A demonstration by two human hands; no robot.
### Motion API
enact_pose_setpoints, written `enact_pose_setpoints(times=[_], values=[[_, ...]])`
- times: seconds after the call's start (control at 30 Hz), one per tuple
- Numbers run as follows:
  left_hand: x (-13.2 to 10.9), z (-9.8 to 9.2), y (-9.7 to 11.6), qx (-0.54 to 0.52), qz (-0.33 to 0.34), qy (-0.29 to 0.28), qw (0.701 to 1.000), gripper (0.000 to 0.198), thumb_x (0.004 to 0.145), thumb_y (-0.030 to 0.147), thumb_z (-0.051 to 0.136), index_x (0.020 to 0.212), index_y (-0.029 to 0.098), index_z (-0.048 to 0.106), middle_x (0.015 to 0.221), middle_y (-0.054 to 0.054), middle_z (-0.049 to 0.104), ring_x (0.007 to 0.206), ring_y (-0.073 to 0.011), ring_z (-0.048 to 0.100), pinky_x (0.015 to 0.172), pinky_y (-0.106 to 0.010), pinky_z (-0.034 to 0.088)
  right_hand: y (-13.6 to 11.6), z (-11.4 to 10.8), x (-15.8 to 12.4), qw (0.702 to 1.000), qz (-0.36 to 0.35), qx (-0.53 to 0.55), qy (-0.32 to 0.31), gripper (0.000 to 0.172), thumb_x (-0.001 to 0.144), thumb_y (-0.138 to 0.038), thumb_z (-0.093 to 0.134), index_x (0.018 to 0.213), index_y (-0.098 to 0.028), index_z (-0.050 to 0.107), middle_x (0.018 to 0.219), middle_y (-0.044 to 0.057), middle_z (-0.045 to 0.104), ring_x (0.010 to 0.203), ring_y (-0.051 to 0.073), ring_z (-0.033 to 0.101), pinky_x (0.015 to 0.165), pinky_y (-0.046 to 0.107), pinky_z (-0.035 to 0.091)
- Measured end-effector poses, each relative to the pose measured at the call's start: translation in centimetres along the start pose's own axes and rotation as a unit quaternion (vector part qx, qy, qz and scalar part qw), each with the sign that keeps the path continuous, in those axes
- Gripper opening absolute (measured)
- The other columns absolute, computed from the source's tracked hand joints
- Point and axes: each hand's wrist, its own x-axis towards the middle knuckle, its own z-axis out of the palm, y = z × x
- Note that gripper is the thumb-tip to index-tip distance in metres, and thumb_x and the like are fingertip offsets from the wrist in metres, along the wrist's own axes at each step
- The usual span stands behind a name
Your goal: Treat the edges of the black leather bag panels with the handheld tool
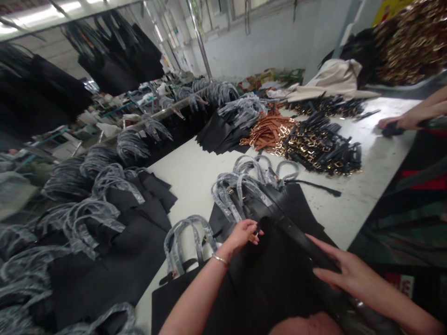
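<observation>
The left hand (243,233) pinches a metal piece (256,236) over a black bag (272,274); the right hand (349,270) grips a black strip (296,235) near the right edge of the surface (193,174).

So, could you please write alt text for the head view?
A person's left hand pinches something small over black bags with wrapped handles; the right hand holds a long dark item. Beyond lie heaped brown straps and black straps.
</observation>
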Motion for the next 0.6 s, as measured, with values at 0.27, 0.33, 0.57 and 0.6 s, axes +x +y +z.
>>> enact_pose_setpoints(times=[0.27,0.33,0.57,0.6], values=[[-2.3,6.3,-2.5,-0.439,0.006,0.104,0.892,0.052,0.068,0.045,0.079,0.104,0.009,0.069,0.085,-0.008,0.067,0.062,-0.0091,0.055,0.06,-0.022,0.047,-2.7,2.2,-0.2,0.98,0.049,0.003,-0.192,0.085,0.076,-0.034,0.066,0.152,-0.02,0.031,0.073,-0.002,0.063,0.05,0.011,0.055,0.046,0.022,0.041],[-2.5,6.8,-2.3,-0.463,0.016,0.103,0.88,0.049,0.068,0.044,0.08,0.101,0.009,0.07,0.086,-0.008,0.067,0.062,-0.0093,0.054,0.06,-0.022,0.046,-2.9,2.4,0.0,0.981,0.05,-0.003,-0.186,0.087,0.076,-0.038,0.067,0.152,-0.019,0.029,0.066,-0.003,0.061,0.049,0.012,0.054,0.046,0.022,0.039],[-2.9,8.0,-2.4,-0.527,0.017,0.137,0.838,0.043,0.069,0.033,0.08,0.103,0.008,0.071,0.087,-0.011,0.068,0.066,-0.0115,0.057,0.056,-0.022,0.044,-2.0,2.1,0.0,0.981,0.082,0.012,-0.176,0.096,0.074,-0.051,0.07,0.152,-0.016,0.026,0.061,-0.004,0.06,0.049,0.012,0.051,0.046,0.022,0.039],[-3.0,8.1,-2.4,-0.535,0.016,0.13,0.834,0.042,0.07,0.031,0.079,0.103,0.008,0.071,0.089,-0.012,0.068,0.068,-0.0125,0.059,0.056,-0.021,0.044,-2.1,2.1,0.0,0.983,0.085,0.013,-0.164,0.096,0.073,-0.052,0.071,0.152,-0.017,0.028,0.058,-0.004,0.059,0.048,0.012,0.05,0.045,0.022,0.039]])
